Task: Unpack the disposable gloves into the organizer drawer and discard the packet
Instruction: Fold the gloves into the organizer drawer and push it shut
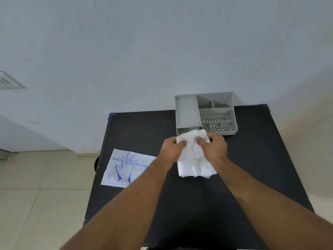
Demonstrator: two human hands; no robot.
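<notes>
A stack of clear white disposable gloves [195,163] is held above the black table, just in front of the grey organizer [187,112]. My left hand [172,147] grips the stack's upper left edge and my right hand [213,146] grips its upper right. The stack's top edge overlaps the small open drawer [182,131] at the organizer's front left. The flat glove packet [126,168], clear with a blue printed hand and lettering, lies at the table's left edge, partly overhanging it and partly under my left forearm.
The black table [252,159] stands against a white wall. The organizer has several compartments, some with perforated floors, at the table's far side. Beige floor tiles [45,195] lie to the left, and a dark round object [96,163] sits beside the table's left edge.
</notes>
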